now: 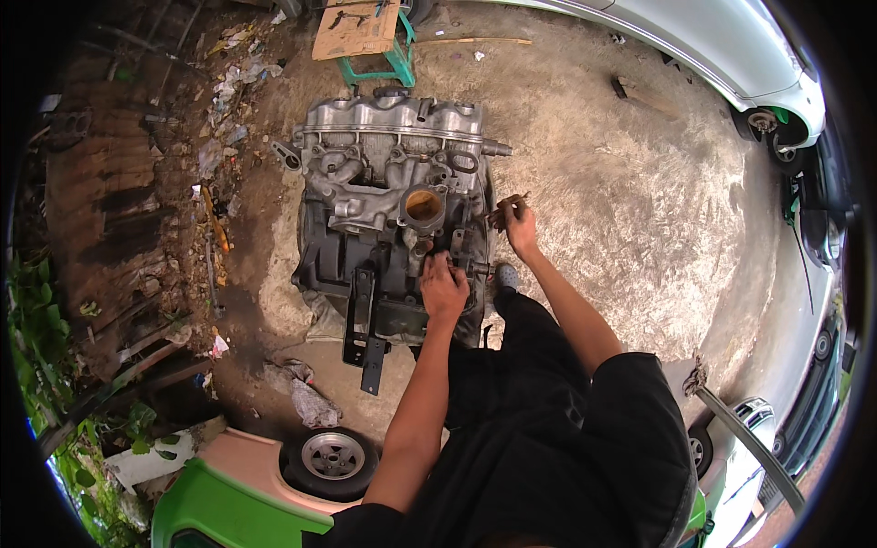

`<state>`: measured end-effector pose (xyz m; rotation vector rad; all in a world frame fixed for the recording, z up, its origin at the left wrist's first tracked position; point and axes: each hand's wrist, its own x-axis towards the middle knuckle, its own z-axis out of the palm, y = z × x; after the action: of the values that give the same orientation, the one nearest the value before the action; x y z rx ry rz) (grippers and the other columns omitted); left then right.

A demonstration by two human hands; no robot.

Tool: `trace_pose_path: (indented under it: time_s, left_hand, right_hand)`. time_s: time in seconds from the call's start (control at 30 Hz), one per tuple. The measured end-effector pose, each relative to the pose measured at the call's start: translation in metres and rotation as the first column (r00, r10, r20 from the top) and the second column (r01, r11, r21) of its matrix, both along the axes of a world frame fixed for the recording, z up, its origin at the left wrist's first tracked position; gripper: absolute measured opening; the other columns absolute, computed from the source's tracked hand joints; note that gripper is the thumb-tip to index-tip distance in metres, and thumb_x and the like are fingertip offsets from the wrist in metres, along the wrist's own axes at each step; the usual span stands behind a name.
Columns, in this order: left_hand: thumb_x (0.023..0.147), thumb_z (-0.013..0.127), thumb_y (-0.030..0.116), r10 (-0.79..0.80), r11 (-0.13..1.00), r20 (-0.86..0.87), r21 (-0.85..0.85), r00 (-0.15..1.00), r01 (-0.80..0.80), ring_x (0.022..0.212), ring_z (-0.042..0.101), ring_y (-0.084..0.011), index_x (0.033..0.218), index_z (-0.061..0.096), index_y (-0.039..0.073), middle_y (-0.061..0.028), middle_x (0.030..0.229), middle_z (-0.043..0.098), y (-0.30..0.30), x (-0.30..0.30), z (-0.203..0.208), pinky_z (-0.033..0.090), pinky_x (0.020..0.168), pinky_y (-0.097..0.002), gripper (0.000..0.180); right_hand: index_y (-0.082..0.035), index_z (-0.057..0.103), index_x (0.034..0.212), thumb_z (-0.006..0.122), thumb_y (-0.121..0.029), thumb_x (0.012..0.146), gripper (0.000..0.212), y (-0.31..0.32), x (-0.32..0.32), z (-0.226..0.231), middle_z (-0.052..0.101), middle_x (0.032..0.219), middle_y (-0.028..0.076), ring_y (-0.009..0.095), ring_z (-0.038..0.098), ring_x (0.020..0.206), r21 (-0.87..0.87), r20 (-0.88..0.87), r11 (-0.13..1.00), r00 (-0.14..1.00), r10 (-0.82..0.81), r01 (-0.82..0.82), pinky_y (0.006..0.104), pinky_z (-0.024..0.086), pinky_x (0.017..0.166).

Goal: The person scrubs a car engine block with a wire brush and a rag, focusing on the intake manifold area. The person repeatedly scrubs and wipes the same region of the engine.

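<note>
My left hand point(444, 290) presses closed on the engine block point(393, 210), steadying it on the dirt ground point(594, 201) | right hand point(517, 224) pinches a thin tool point(512, 199) beside the block's right edge.

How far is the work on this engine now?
Done: the engine is out of a car and stands on the ground. In hand: the left hand presses on its lower side; the right hand holds a thin tool at its edge. Left: the silver top cover and the black bracket are not yet removed.
</note>
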<state>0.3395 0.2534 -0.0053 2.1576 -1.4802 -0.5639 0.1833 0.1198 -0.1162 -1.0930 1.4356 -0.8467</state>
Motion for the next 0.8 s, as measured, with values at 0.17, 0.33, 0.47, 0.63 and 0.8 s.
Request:
trace_pose_path:
  time_s: [0.17, 0.33, 0.47, 0.63, 0.8]
  left_hand:
    - [0.084, 0.06, 0.011, 0.002, 1.0, 0.057, -0.001, 0.998, -0.002, 0.108, 0.059, -0.0426, 0.117, 0.055, 0.001, -0.0215, 0.098, 0.067, -0.001, -0.001, 0.0, 0.046, 0.098, -0.0508, 0.036]
    - [0.084, 0.058, 0.011, -0.004, 0.999, 0.042, 0.034, 0.999, 0.003, 0.104, 0.061, -0.041, 0.118, 0.055, 0.0, -0.0221, 0.098, 0.067, -0.001, 0.0, 0.0, 0.047, 0.097, -0.0496, 0.035]
    - [0.085, 0.058, 0.011, -0.025, 0.999, 0.055, 0.048, 0.998, 0.022, 0.094, 0.065, -0.0388, 0.116, 0.055, 0.0, -0.0225, 0.096, 0.067, -0.002, 0.001, 0.0, 0.047, 0.098, -0.0486, 0.033]
    - [0.084, 0.057, 0.01, -0.03, 0.999, 0.087, -0.011, 0.996, 0.031, 0.087, 0.066, -0.0379, 0.114, 0.055, 0.0, -0.0224, 0.093, 0.067, -0.001, 0.001, -0.003, 0.047, 0.1, -0.0481, 0.031]
    - [0.083, 0.056, 0.01, -0.022, 1.0, 0.105, -0.015, 0.994, 0.024, 0.091, 0.064, -0.0386, 0.114, 0.055, 0.0, -0.0226, 0.092, 0.066, -0.001, 0.0, -0.005, 0.046, 0.101, -0.048, 0.032]
  right_hand:
    - [0.002, 0.058, 0.098, 0.052, -0.01, 0.098, 0.014, 0.048, 0.011, 0.061, 0.069, 0.079, 0.016, 0.025, 0.069, 0.071, -0.196, -0.145, 0.971, 0.983, 0.109, -0.136, 0.0361, 0.052, 0.062]
    - [0.001, 0.057, 0.102, 0.054, -0.005, 0.096, 0.009, 0.055, 0.019, 0.079, 0.067, 0.086, 0.022, 0.035, 0.069, 0.08, -0.249, -0.157, 0.959, 0.983, 0.096, -0.134, 0.0409, 0.052, 0.067]
    - [0.001, 0.054, 0.106, 0.053, -0.003, 0.095, 0.012, 0.063, 0.022, 0.07, 0.064, 0.089, 0.026, 0.044, 0.064, 0.081, -0.293, -0.248, 0.931, 0.958, 0.145, -0.217, 0.0465, 0.051, 0.068]
    - [0.001, 0.054, 0.106, 0.053, -0.003, 0.094, 0.012, 0.067, 0.023, 0.058, 0.062, 0.09, 0.025, 0.045, 0.062, 0.081, -0.391, -0.358, 0.875, 0.923, 0.14, -0.285, 0.0466, 0.05, 0.069]
    - [0.005, 0.05, 0.109, 0.054, -0.007, 0.093, 0.02, 0.052, 0.023, 0.061, 0.057, 0.093, 0.031, 0.051, 0.057, 0.088, -0.23, -0.272, 0.931, 0.937, 0.219, -0.284, 0.0523, 0.048, 0.073]
